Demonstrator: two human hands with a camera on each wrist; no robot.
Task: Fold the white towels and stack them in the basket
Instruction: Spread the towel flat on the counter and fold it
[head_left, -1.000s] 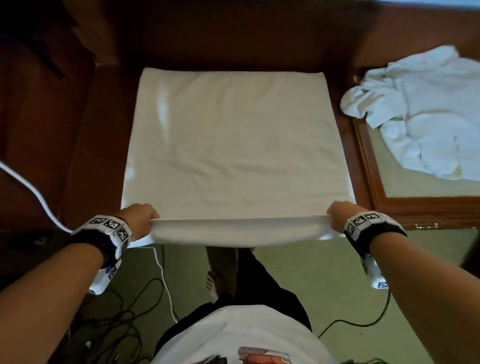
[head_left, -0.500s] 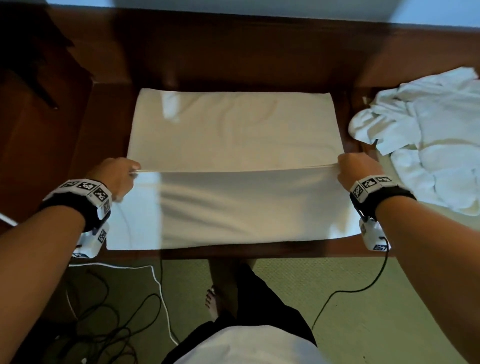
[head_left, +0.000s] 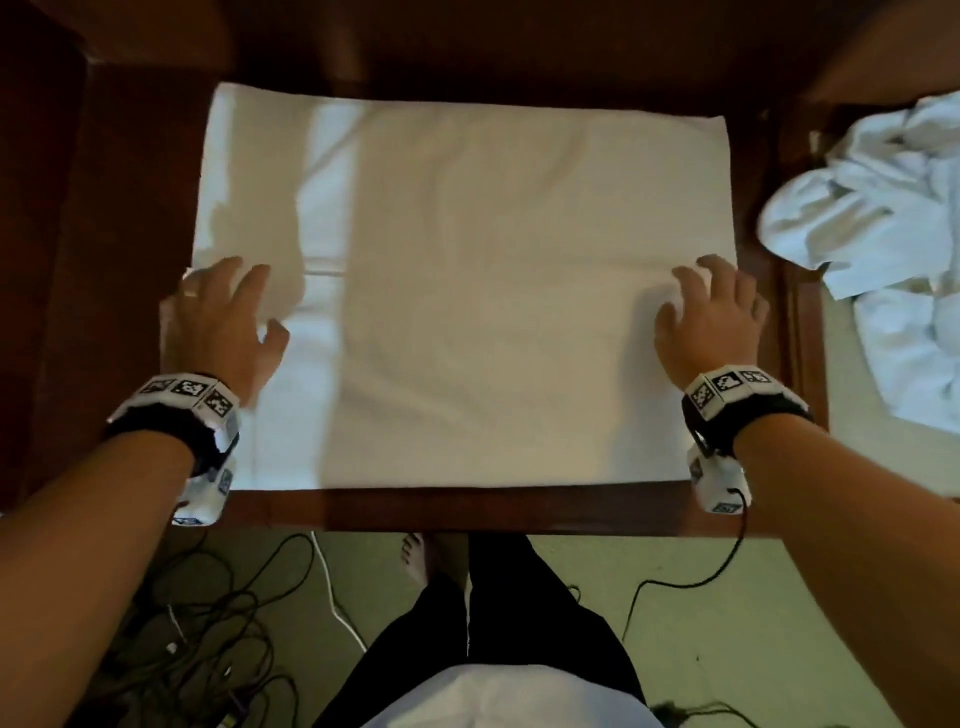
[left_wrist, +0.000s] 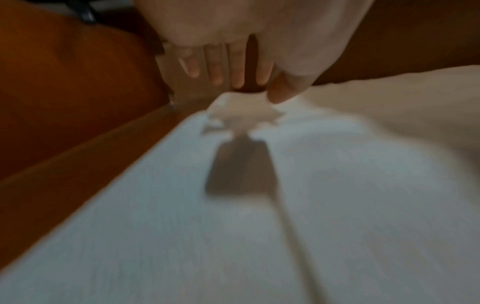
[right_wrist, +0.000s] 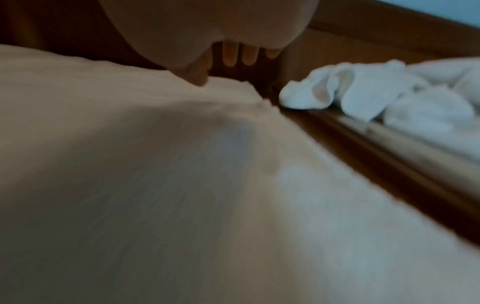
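Head view: white towel (head_left: 467, 291) flat on wooden table (head_left: 467, 509); left hand (head_left: 218, 322) and right hand (head_left: 711, 317) hover over its side edges, fingers loose, holding nothing (wrist views blurred).

A plain white towel (head_left: 467, 291), cream where shaded, was seen spread on a dark reddish-brown wooden table (head_left: 467, 509). A crumpled white heap of towels (head_left: 883, 249) was seen to the right. Black wristbands (head_left: 748, 421) carried white blocks printed with black-and-white square markers. The carpet (head_left: 701, 623) was pale green, crossed by black and white cables (head_left: 208, 623).
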